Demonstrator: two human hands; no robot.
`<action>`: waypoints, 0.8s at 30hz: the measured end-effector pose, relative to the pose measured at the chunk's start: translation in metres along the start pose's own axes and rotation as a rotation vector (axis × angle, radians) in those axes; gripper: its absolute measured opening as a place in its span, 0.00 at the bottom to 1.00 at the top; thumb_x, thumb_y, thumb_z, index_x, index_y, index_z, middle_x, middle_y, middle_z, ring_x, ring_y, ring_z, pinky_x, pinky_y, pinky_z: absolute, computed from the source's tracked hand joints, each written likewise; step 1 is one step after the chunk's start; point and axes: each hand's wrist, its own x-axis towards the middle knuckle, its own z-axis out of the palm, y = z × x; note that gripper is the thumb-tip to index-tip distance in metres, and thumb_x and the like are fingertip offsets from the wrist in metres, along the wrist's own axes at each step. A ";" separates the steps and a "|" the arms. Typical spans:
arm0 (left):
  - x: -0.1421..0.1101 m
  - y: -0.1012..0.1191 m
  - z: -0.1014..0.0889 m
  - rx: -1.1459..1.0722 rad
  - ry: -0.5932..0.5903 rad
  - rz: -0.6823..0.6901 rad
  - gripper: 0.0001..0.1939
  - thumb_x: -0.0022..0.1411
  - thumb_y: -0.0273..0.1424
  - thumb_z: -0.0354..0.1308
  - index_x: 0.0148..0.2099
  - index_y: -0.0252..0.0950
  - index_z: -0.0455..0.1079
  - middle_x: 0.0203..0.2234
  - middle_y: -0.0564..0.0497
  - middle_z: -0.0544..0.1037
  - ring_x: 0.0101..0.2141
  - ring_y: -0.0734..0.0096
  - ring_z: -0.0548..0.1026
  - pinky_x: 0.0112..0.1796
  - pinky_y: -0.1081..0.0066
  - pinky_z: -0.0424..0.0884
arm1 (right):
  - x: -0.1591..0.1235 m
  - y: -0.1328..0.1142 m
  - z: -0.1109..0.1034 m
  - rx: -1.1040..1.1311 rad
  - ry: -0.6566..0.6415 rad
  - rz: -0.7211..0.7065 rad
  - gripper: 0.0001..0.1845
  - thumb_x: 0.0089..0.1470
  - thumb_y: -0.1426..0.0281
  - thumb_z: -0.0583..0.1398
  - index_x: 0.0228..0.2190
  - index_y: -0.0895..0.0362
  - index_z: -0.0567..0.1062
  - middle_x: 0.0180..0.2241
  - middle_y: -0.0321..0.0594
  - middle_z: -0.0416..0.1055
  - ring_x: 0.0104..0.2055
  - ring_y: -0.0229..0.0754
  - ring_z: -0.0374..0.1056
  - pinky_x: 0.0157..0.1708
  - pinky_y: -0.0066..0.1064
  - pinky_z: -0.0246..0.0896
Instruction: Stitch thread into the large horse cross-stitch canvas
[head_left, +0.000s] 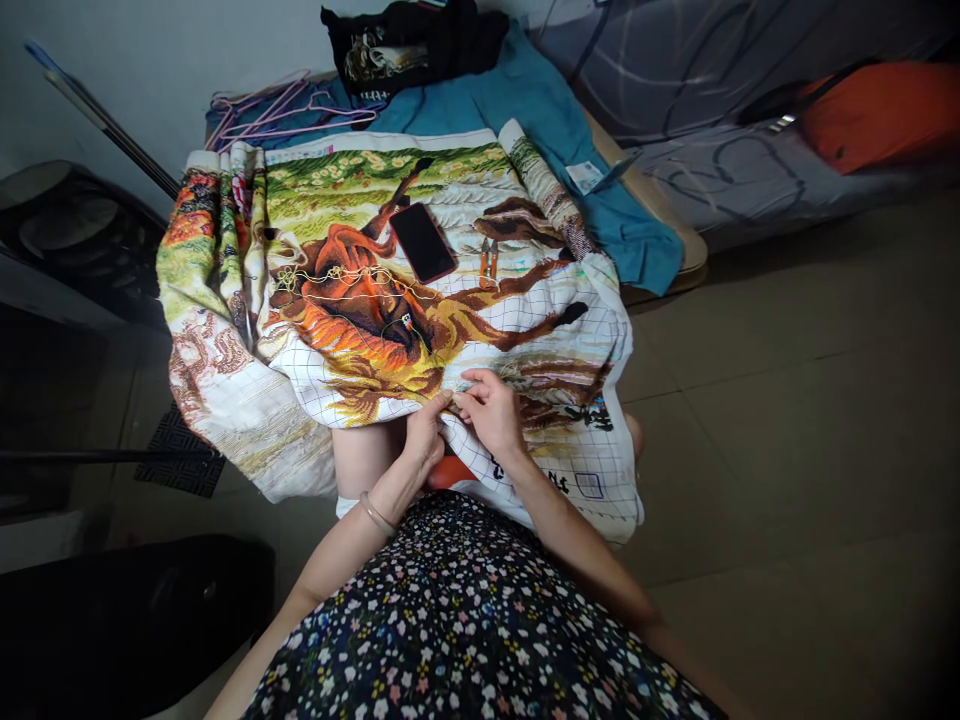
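A large cross-stitch cloth [480,340] with a stitched horse picture and grid lines spreads over my lap and the low table. My left hand [426,432] grips its near edge, thumb on top. Close beside it, my right hand [489,412] is closed in a pinch at the fabric; whatever is between its fingertips is too small to make out. Loose yellow thread [352,280] lies tangled on the stitched part. Farther up rest a dark phone [422,243] and small orange-handled thread snips [489,264].
Rolled parts of the cloth lie at left and right. Behind are pink hangers [277,112], a black bag [412,50] and a teal cover [480,90]. A sofa with an orange item [885,115] stands right; a black case [135,620] is at lower left.
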 end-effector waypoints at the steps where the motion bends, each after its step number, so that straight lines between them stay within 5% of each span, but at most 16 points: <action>1: -0.001 -0.001 0.000 0.003 -0.006 -0.003 0.12 0.37 0.28 0.70 0.26 0.32 0.72 0.22 0.53 0.76 0.26 0.74 0.71 0.39 0.69 0.66 | 0.002 -0.002 0.000 -0.059 -0.020 -0.026 0.13 0.49 0.67 0.59 0.39 0.57 0.72 0.20 0.33 0.70 0.20 0.37 0.66 0.23 0.27 0.62; 5: -0.002 -0.003 -0.002 0.022 -0.002 -0.010 0.13 0.35 0.29 0.71 0.25 0.33 0.73 0.22 0.52 0.77 0.27 0.73 0.72 0.43 0.67 0.67 | 0.007 -0.010 0.001 -0.284 -0.093 -0.062 0.05 0.54 0.71 0.55 0.29 0.56 0.70 0.21 0.35 0.70 0.20 0.36 0.67 0.25 0.27 0.61; 8: -0.001 -0.003 -0.002 0.020 -0.003 -0.005 0.13 0.35 0.28 0.71 0.27 0.33 0.73 0.23 0.52 0.78 0.30 0.70 0.74 0.47 0.65 0.66 | 0.012 -0.022 -0.012 -0.188 -0.083 -0.038 0.05 0.55 0.69 0.55 0.28 0.54 0.67 0.20 0.33 0.69 0.18 0.35 0.66 0.21 0.26 0.58; 12: 0.001 -0.001 -0.002 -0.005 0.019 -0.007 0.15 0.35 0.27 0.72 0.29 0.33 0.74 0.26 0.51 0.79 0.33 0.69 0.75 0.50 0.64 0.65 | 0.023 -0.054 -0.077 0.407 0.202 -0.165 0.08 0.58 0.62 0.57 0.32 0.52 0.64 0.27 0.34 0.72 0.16 0.33 0.61 0.19 0.27 0.59; 15: 0.001 -0.001 -0.003 -0.015 0.001 -0.026 0.15 0.36 0.28 0.72 0.30 0.33 0.74 0.25 0.51 0.78 0.35 0.67 0.76 0.50 0.64 0.65 | 0.028 -0.077 -0.133 0.737 0.372 -0.444 0.14 0.54 0.64 0.64 0.24 0.52 0.63 0.21 0.28 0.63 0.17 0.30 0.54 0.35 0.32 0.70; 17: 0.001 -0.001 -0.004 -0.018 -0.003 -0.027 0.14 0.37 0.28 0.72 0.29 0.33 0.73 0.24 0.51 0.78 0.35 0.67 0.76 0.49 0.64 0.65 | 0.026 -0.081 -0.146 0.777 0.443 -0.562 0.16 0.51 0.64 0.67 0.22 0.52 0.64 0.19 0.27 0.60 0.17 0.29 0.50 0.42 0.38 0.70; 20: 0.001 -0.002 -0.004 -0.023 0.003 -0.032 0.14 0.37 0.28 0.71 0.28 0.33 0.73 0.24 0.52 0.77 0.32 0.70 0.75 0.47 0.66 0.66 | 0.016 -0.064 -0.118 0.610 0.383 -0.474 0.13 0.50 0.64 0.66 0.24 0.53 0.67 0.14 0.24 0.55 0.15 0.29 0.47 0.36 0.38 0.72; 24: 0.002 -0.001 -0.004 -0.014 -0.003 -0.039 0.13 0.37 0.27 0.71 0.29 0.32 0.73 0.25 0.52 0.78 0.29 0.73 0.73 0.44 0.67 0.67 | -0.003 -0.021 -0.053 0.266 -0.035 -0.101 0.09 0.53 0.62 0.61 0.29 0.55 0.70 0.13 0.25 0.56 0.14 0.31 0.51 0.18 0.26 0.61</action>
